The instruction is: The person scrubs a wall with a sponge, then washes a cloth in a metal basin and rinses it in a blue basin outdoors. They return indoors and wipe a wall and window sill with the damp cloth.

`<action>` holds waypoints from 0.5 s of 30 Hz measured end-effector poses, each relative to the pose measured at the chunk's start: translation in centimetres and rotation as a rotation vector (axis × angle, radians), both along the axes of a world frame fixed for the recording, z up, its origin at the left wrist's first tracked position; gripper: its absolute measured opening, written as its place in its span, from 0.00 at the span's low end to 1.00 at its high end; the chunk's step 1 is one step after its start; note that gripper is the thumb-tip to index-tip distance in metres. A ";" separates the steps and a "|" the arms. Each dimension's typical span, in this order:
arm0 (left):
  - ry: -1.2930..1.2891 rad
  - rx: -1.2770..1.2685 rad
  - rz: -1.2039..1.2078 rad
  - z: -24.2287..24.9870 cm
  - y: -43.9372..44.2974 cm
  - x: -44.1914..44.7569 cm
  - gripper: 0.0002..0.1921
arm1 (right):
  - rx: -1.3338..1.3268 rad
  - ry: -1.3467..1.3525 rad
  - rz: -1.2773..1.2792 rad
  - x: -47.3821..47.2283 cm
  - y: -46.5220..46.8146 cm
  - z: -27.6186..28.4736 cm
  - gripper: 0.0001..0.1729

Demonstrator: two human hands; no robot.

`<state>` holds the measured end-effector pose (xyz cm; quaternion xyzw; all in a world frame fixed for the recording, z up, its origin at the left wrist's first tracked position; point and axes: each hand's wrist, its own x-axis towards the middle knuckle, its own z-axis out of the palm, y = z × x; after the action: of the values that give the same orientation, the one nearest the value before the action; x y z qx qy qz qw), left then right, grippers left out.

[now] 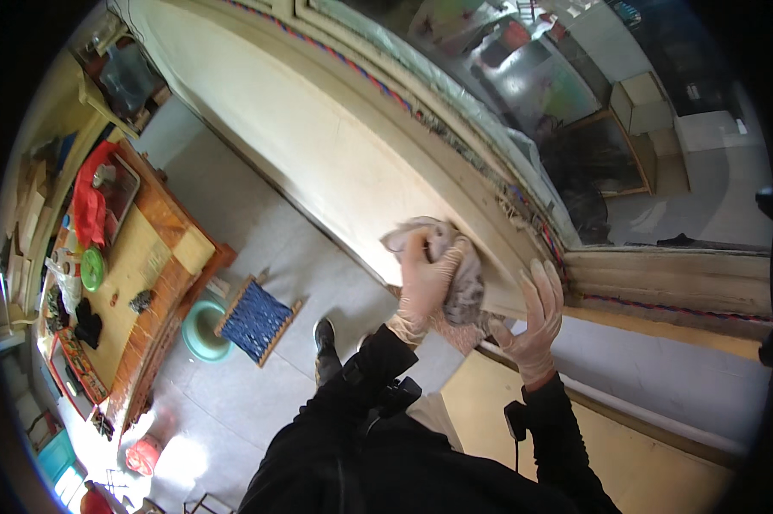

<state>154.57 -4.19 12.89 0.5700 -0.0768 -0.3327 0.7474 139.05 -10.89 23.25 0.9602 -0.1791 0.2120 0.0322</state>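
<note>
My left hand [421, 276], in a thin translucent glove, grips a crumpled grey patterned cloth [466, 286]. The cloth is pressed to the cream-painted ledge [386, 141] below a window, near its corner end. To the right, my right hand [533, 324] wears a similar glove. Its fingers are spread over the end of the ledge, beside the window frame [656, 283], and its thumb points toward the cloth. No object shows in its grasp. A red-and-blue twisted cord [360, 67] runs along the frame, whose edge looks dirty and flaking.
A wooden table [168, 308] on the left bears a red cloth [91, 199], a green dish [93, 270] and other clutter. On the floor stand a woven blue stool [258, 321] and a pale green basin [206, 331]. Window glass [521, 83] borders the ledge.
</note>
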 end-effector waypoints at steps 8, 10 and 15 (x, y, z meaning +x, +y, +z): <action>0.094 -0.031 0.307 -7.6 -1.6 13.5 0.16 | -0.019 -0.025 0.007 0.1 0.4 0.6 0.38; -0.073 0.236 0.372 -8.0 -1.9 14.9 0.17 | -0.016 -0.024 0.007 -0.1 0.6 0.7 0.38; -0.305 0.112 0.011 -4.9 0.3 9.1 0.18 | 0.015 -0.038 0.008 -0.4 0.6 0.7 0.35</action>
<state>163.64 -3.93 8.03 0.6550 -0.1676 -0.2420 0.6959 138.63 -10.31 24.00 0.9569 -0.1772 0.2291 0.0209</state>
